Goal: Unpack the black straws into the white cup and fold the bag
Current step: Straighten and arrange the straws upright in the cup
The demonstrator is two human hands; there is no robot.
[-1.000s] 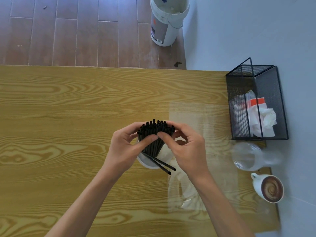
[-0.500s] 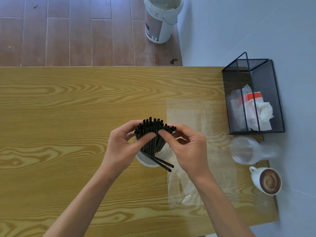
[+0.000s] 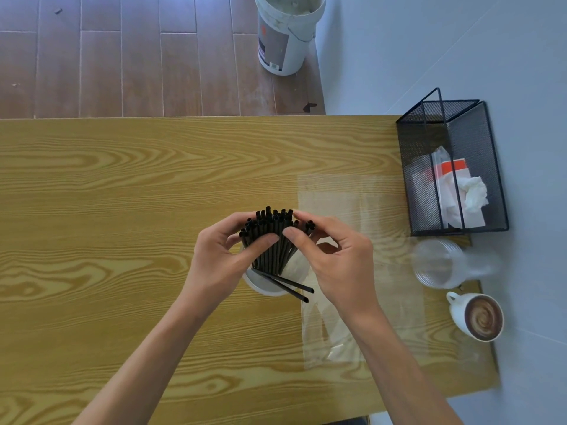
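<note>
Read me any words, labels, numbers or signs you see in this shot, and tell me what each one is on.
No text here can be read.
White bucket on the floor: a grey label with an orange patch and a small white sticker, print too small and blurred.
Packet with an orange band in the black mesh basket: no letters can be made out.
Black straws, white cup, clear bag, coffee mug: no markings visible.
</note>
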